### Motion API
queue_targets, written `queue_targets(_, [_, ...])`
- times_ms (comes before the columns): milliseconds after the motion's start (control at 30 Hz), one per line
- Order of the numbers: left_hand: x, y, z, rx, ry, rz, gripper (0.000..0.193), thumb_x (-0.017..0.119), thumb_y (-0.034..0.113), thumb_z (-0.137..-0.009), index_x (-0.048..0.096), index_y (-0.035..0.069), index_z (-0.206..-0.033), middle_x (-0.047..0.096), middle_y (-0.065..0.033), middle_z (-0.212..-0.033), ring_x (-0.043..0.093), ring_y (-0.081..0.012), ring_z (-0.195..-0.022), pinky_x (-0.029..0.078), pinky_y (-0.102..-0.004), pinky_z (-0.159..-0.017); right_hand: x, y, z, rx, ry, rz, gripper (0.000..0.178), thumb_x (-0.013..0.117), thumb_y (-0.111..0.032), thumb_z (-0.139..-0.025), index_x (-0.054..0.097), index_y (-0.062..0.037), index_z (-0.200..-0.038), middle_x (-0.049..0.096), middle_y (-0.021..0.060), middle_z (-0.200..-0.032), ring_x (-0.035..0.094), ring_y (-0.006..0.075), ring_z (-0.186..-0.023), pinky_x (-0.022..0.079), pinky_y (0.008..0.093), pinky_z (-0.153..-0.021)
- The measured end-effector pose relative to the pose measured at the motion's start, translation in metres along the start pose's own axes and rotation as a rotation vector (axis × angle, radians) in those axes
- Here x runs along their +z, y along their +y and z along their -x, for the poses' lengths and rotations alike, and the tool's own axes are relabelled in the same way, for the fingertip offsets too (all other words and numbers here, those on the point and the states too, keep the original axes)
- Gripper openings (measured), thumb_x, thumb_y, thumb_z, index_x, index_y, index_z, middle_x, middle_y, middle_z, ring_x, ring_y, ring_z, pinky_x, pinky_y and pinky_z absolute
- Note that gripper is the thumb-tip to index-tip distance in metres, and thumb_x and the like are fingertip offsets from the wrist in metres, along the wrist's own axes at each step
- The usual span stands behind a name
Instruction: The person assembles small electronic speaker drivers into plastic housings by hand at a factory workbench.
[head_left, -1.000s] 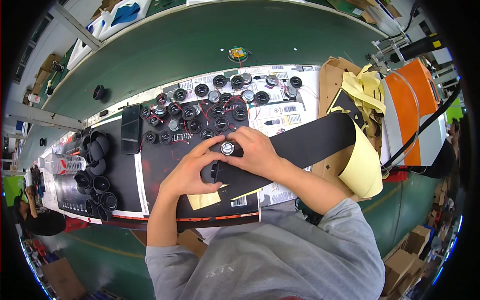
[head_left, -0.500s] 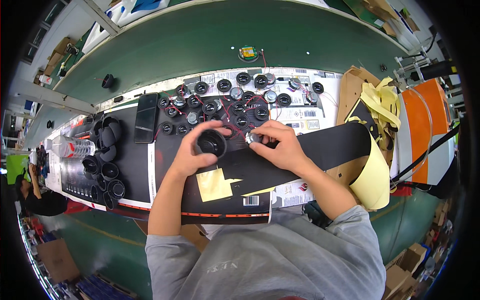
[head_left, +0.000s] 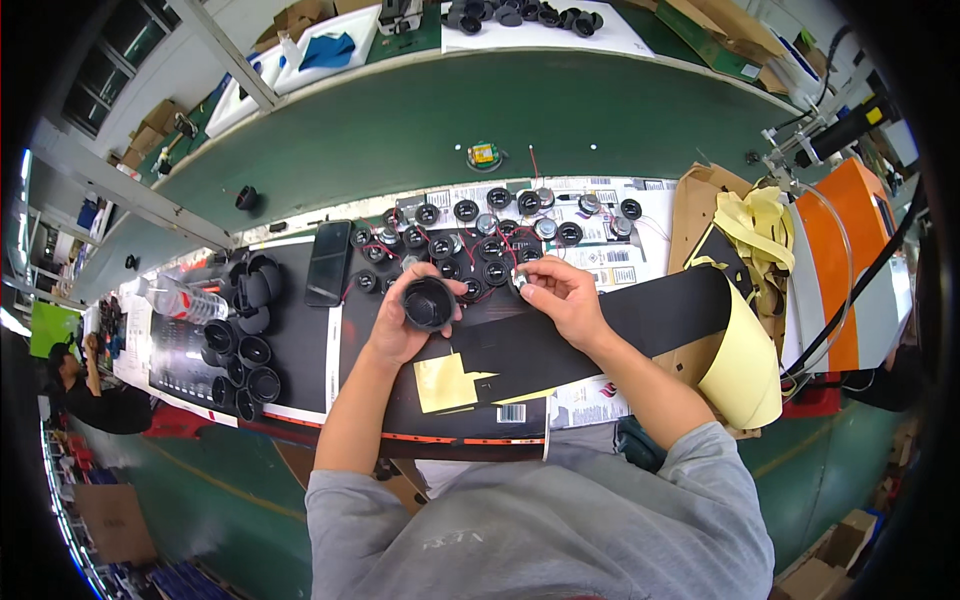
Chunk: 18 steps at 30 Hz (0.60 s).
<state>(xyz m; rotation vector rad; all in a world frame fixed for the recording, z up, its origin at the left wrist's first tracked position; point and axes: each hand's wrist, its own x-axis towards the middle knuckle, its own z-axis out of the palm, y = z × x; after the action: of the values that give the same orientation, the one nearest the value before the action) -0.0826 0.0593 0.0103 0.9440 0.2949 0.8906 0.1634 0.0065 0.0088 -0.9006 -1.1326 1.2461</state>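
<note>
My left hand (head_left: pixel 392 335) grips a round black plastic cup (head_left: pixel 428 304), its hollow side toward me. Close on its right, the fingers of my right hand (head_left: pixel 568 305) pinch a small silver-backed speaker (head_left: pixel 519 281) by its edge; a red wire runs up beyond it. The cup and the speaker are apart. Just past both hands, several small round black speakers (head_left: pixel 496 272) with red wires lie on the table. A wide black strip (head_left: pixel 650 310) with yellow backing stretches beneath my right hand, and a yellow paper piece (head_left: pixel 440 384) lies at its left end.
Several black cups (head_left: pixel 254 350) cluster at left beside a clear plastic bottle (head_left: pixel 188 300) and a black phone (head_left: pixel 329 262). Peeled yellow backing strips (head_left: pixel 752 235) fill a cardboard box at right. Farther right stands an orange and white box (head_left: pixel 850 265). Another person (head_left: pixel 95 385) sits far left.
The view has tilted upward, bringing more of the far shelf into sight. The cup's opening has turned more toward me. Both hands keep their hold.
</note>
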Motion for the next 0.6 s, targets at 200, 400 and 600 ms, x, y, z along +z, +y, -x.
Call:
queue_targets(200, [0.031, -0.002, -0.019, -0.223, 0.171, 0.125, 0.065, 0.027, 0.062, -0.095, 0.054, 0.007, -0.116, 0.063, -0.0139, -0.095, 0.058, -0.0178, -0.062, 0.042, -0.0271, -0.044, 0.015, -0.041, 0.009, -0.362, -0.026, 0.413, 0.032, 0.068, 0.002, -0.074, 0.065, 0.0022, -0.106, 0.059, 0.0065, -0.088, 0.054, 0.0098, -0.07, 0.045, 0.022, -0.063])
queue_targets(400, [0.053, -0.025, -0.026, -0.268, 0.312, 0.157, 0.047, 0.031, 0.046, -0.097, 0.054, 0.009, -0.115, 0.062, -0.0052, -0.084, 0.056, -0.0152, -0.059, 0.037, -0.0257, -0.041, 0.029, -0.028, 0.01, -0.535, 0.02, 0.679, 0.026, 0.074, -0.006, -0.07, 0.065, -0.0034, -0.095, 0.063, 0.0075, -0.09, 0.062, 0.0183, -0.069, 0.051, 0.03, -0.057])
queue_targets(600, [0.043, -0.041, -0.022, -0.361, 0.229, 0.144, 0.047, 0.031, 0.044, -0.098, 0.052, 0.008, -0.118, 0.06, -0.0032, -0.078, 0.054, -0.0124, -0.057, 0.038, -0.0252, -0.042, 0.023, -0.013, 0.005, -0.592, -0.004, 0.896, 0.018, 0.071, -0.014, -0.072, 0.062, -0.0066, -0.085, 0.057, 0.0044, -0.083, 0.06, 0.0213, -0.071, 0.049, 0.0321, -0.055])
